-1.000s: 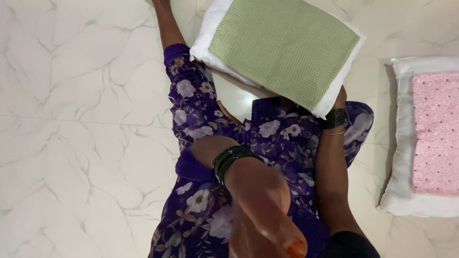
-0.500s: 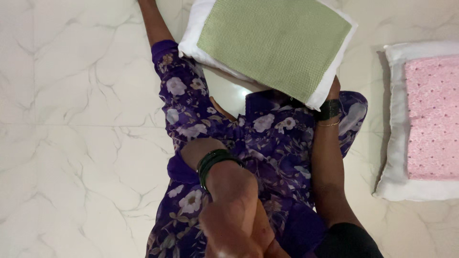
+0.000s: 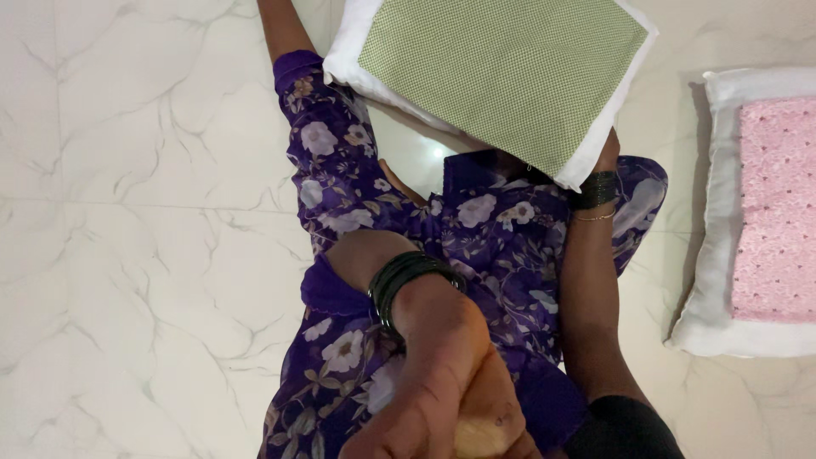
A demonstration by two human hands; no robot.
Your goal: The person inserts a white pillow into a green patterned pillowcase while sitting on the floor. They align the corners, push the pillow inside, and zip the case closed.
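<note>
We sit on the marble floor (image 3: 127,212), right hand (image 3: 608,153) under the near right corner of the green pillow (image 3: 501,72); its fingers are hidden, so we cannot tell their grip. Our left hand (image 3: 450,399) is loosely curled and empty. A pink pillow (image 3: 765,212) lies on the right. The green pillow seems mid-lift; next it needs firm support.

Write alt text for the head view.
The right hand holds a green-panelled white pillow above a lap in purple floral cloth; the left hand is raised near the camera. A pink-panelled pillow lies on the marble floor.
</note>
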